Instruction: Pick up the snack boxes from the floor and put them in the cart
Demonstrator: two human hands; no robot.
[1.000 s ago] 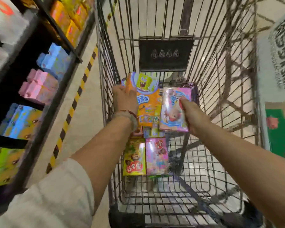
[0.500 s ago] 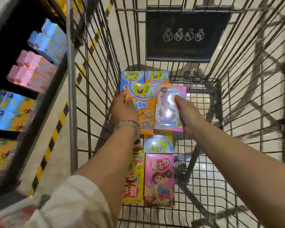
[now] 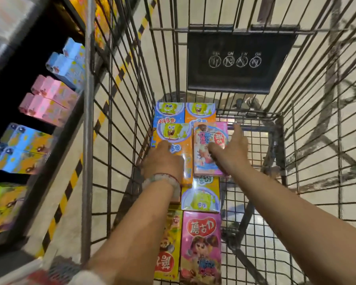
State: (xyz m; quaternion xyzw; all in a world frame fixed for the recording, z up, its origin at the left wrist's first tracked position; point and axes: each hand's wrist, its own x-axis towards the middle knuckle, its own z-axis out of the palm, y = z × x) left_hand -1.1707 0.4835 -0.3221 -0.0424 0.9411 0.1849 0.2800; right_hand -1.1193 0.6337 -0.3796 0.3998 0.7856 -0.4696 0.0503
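Snack boxes [image 3: 209,149] crowd cart [image 3: 119,124] beside shelf [image 3: 49,103].

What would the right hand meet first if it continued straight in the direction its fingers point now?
Probably the front wire wall of the cart. The right hand lies open on the pink box, its fingers pointing forward past the box's far edge. Depth is unclear, so this is a guess.

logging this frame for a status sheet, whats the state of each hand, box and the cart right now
left hand: resting on the orange box, fingers hidden
right hand: open, fingers straight, touching the pink box
orange box: flat on other boxes in the cart
pink box: flat, beside the orange box
cart: boxes along its left side
shelf boxes: stacked on the shelf
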